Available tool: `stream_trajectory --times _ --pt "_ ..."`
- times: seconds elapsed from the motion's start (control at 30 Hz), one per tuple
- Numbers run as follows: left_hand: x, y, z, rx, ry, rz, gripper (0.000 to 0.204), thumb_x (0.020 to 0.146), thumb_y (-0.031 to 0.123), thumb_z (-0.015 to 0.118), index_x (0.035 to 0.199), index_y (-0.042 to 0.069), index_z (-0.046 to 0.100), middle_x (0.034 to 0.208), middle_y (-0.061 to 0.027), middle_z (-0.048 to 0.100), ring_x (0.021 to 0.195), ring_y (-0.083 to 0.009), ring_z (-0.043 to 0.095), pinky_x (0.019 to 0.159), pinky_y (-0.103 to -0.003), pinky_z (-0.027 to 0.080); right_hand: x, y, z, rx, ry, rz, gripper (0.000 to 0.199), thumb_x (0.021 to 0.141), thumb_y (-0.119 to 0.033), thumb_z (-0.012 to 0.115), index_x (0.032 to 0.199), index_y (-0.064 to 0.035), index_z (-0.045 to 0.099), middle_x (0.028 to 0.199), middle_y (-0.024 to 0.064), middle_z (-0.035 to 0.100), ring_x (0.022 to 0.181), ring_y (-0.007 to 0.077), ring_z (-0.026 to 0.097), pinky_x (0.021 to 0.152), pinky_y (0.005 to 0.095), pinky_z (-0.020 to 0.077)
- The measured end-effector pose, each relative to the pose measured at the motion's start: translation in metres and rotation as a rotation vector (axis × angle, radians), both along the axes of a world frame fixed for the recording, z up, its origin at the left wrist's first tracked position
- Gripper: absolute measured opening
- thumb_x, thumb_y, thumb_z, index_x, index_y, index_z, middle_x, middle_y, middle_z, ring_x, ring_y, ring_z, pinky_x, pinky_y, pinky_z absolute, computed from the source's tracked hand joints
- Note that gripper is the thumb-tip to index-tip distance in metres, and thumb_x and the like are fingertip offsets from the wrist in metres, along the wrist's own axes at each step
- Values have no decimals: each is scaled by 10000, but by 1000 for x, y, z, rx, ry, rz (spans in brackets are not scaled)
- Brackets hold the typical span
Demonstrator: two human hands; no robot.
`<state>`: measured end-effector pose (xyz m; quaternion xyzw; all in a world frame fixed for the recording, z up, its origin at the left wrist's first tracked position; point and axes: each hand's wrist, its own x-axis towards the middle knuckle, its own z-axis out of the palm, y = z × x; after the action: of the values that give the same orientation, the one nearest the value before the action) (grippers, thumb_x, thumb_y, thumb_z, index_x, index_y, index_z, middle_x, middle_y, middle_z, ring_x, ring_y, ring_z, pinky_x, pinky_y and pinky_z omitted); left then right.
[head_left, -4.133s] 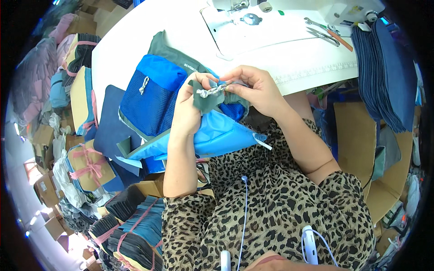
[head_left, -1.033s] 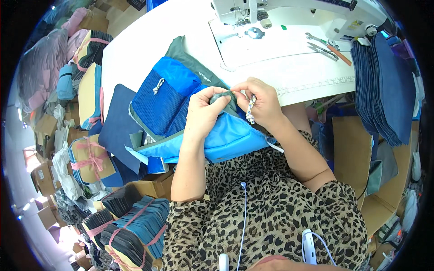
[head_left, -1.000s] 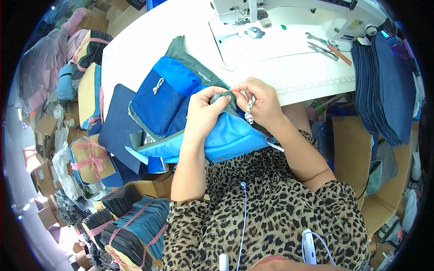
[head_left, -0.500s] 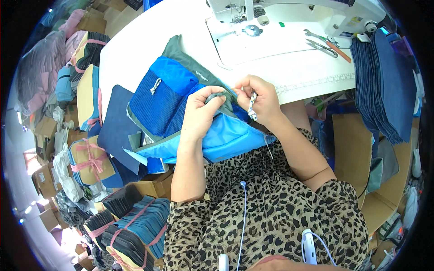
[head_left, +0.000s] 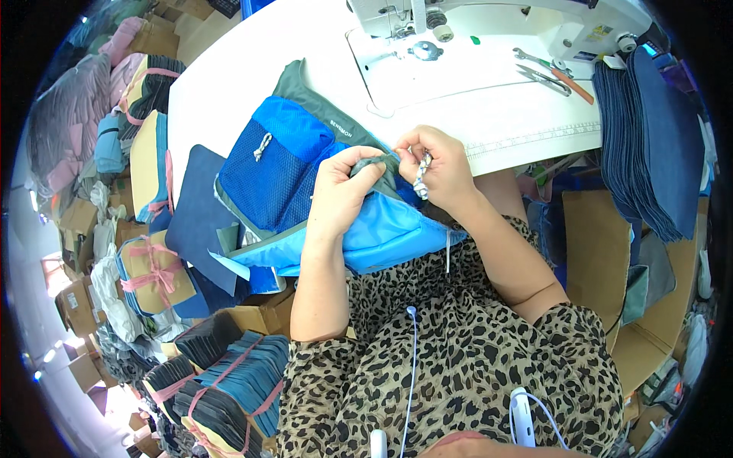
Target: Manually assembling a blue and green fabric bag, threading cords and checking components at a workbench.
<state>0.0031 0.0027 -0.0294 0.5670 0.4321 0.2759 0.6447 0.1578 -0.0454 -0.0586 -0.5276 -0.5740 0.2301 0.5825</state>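
Observation:
A blue fabric bag piece [head_left: 267, 164] with a mesh pocket, grey-green edging and a light blue lining lies over the table edge and my lap. My left hand [head_left: 337, 189] pinches a fold of grey-green fabric [head_left: 369, 165] at its right side between thumb and fingers. Close beside it, my right hand [head_left: 447, 168] is closed around a black-and-white patterned cord [head_left: 421, 179], whose end hangs below the fingers. Its thumb and forefinger tips meet at the fabric's edge; anything small between them is hidden. A second, short cord loop [head_left: 263, 146] sits on the mesh pocket.
A sewing machine [head_left: 416, 23] stands at the table's far side. Scissors [head_left: 544, 79] and an orange-handled tool [head_left: 573, 86] lie right of it, near stacked navy fabric pieces [head_left: 649, 145]. Tied fabric bundles [head_left: 156, 275] fill the left side; an open cardboard box [head_left: 595, 267] stands at right.
The cord's end has swung slightly left and down under my right hand. A white thread at the bag's lower right corner now hangs straighter. Both hands stay nearly in place.

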Motion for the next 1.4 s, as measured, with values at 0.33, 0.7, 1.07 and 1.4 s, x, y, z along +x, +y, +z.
stream_trajectory --times 0.33,0.7,1.07,1.4 --pt "-2 1 1 -52 -88 7 107 790 25 614 887 17 659 722 44 582 634 -13 476 566 -162 371 14 -4 5 -207 346 258 147 824 -58 570 970 -57 587 625 -34 437 589 51 412 562 211 363" --pt "-2 1 5 -3 16 -105 147 778 61 631 910 4 659 733 29 599 643 -19 493 572 -178 389 23 2 3 -192 214 413 65 849 -95 587 862 -32 591 711 29 574 669 94 513 638 235 421" --pt "-4 5 7 -25 60 -208 121 765 55 633 876 7 636 742 34 586 680 -22 485 615 -183 395 18 0 6 -192 241 294 35 850 -54 573 878 -36 584 725 26 564 683 79 512 643 225 419" --pt "-6 6 6 -44 -147 -133 115 751 -31 622 844 31 591 830 8 586 809 -69 529 746 -209 423 13 -6 4 -209 97 273 131 719 -49 713 807 -53 616 605 -24 445 553 63 389 500 224 322"
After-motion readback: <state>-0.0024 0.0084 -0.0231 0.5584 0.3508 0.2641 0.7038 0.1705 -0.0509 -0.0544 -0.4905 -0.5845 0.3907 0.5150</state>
